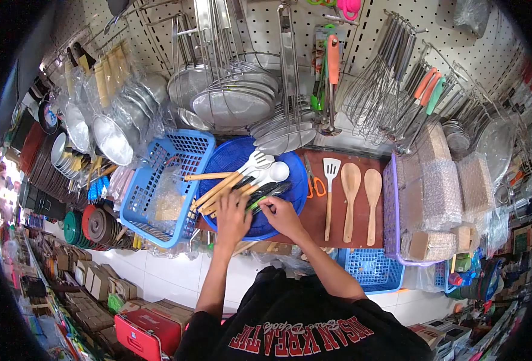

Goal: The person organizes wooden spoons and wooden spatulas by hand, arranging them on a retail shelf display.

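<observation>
A round blue basket [299, 210] holds a pile of kitchen utensils, among them a white slotted turner [260, 160] and a white ladle [278, 172] with wooden handles. Dark utensil heads [273, 188] and a green handle [255, 204] lie to their right. My left hand [234, 218] rests over the wooden handles, fingers spread. Beside it, my right hand [282, 215] has thumb and fingers pinched together near the dark utensils; whatever they hold is hidden. On the brown board to the right lie a white slotted turner [331, 171], a wooden spoon [351, 180] and a wooden paddle [372, 186].
Orange-handled scissors [317, 185] lie beside the round basket. A blue rectangular basket [134, 201] stands left, a purple basket [392, 210] with bubble-wrapped packs right. Strainers [233, 105] and whisks [371, 90] hang above. Below right is another blue basket [371, 271].
</observation>
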